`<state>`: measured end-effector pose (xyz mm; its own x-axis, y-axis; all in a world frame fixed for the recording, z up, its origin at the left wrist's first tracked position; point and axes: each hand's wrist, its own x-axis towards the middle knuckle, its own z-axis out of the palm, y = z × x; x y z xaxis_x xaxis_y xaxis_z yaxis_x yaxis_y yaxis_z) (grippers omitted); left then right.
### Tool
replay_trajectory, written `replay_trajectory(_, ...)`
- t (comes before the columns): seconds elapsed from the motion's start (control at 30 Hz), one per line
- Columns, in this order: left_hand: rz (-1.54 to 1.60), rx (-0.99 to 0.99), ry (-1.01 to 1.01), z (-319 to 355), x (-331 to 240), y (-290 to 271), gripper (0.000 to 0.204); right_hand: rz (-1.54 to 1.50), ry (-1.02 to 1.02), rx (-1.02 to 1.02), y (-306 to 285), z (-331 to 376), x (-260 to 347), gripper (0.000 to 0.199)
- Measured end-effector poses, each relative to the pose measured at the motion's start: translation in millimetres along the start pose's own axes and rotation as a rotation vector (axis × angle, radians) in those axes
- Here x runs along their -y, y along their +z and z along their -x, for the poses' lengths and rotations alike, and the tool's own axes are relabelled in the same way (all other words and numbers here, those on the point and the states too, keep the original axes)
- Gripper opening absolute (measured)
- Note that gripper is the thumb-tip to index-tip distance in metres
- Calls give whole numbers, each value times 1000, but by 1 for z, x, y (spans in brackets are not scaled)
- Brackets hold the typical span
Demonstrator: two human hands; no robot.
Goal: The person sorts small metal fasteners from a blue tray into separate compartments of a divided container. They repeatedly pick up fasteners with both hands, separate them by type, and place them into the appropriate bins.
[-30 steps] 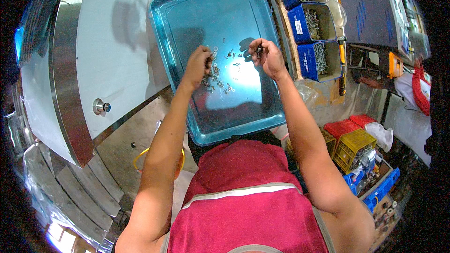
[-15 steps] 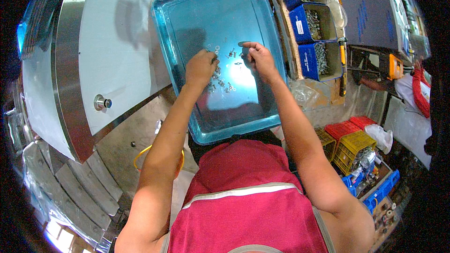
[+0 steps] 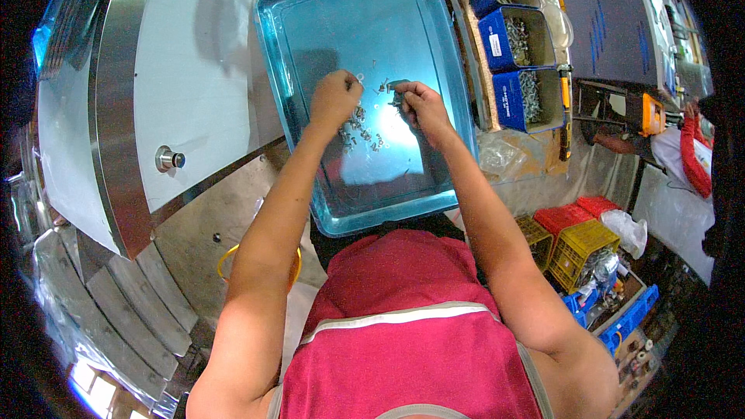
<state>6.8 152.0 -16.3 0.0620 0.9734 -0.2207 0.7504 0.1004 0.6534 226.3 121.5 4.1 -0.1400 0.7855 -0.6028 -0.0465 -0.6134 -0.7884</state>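
Both of my hands are over a large blue tray [image 3: 365, 221] with a raised rim. Small metal fasteners [image 3: 358, 133], seemingly screws, nuts and washers, lie loose near its middle. My left hand [image 3: 335, 99] is at the left of this scatter, fingers curled together; its fingertips are mostly hidden, so what they hold cannot be made out. A pale washer [image 3: 360, 77] lies just past its knuckles. On the right, my right hand [image 3: 425, 111] has its fingers bent and drawn together beside a few small screws [image 3: 383, 87]. Its fingertips look dark, and whatever is between them is too small to name.
Blue bins [image 3: 518, 39] full of screws stand in a row along the tray's right side. A white panel [image 3: 202, 93] with a metal edge is on the left. Yellow crates [image 3: 582, 248] sit at lower right. Another person's red sleeve [image 3: 696, 147] shows at far right.
My left hand has shifted slightly up and to the right. The right hand has dropped a little, and its index finger, stretched out before, is now bent. The view has shifted slightly.
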Motion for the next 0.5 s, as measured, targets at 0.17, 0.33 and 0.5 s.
replay_trajectory(0.17,1463,152,-456,28,31,-36,22,-39,-8,-32,1,3,-10,23)
replay_trajectory(0.33,1571,116,-491,81,35,-47,23,10,-66,6,17,-3,-29,19)
replay_trajectory(0.5,1195,-110,-464,100,32,-33,26,705,-308,51,33,0,-27,23)
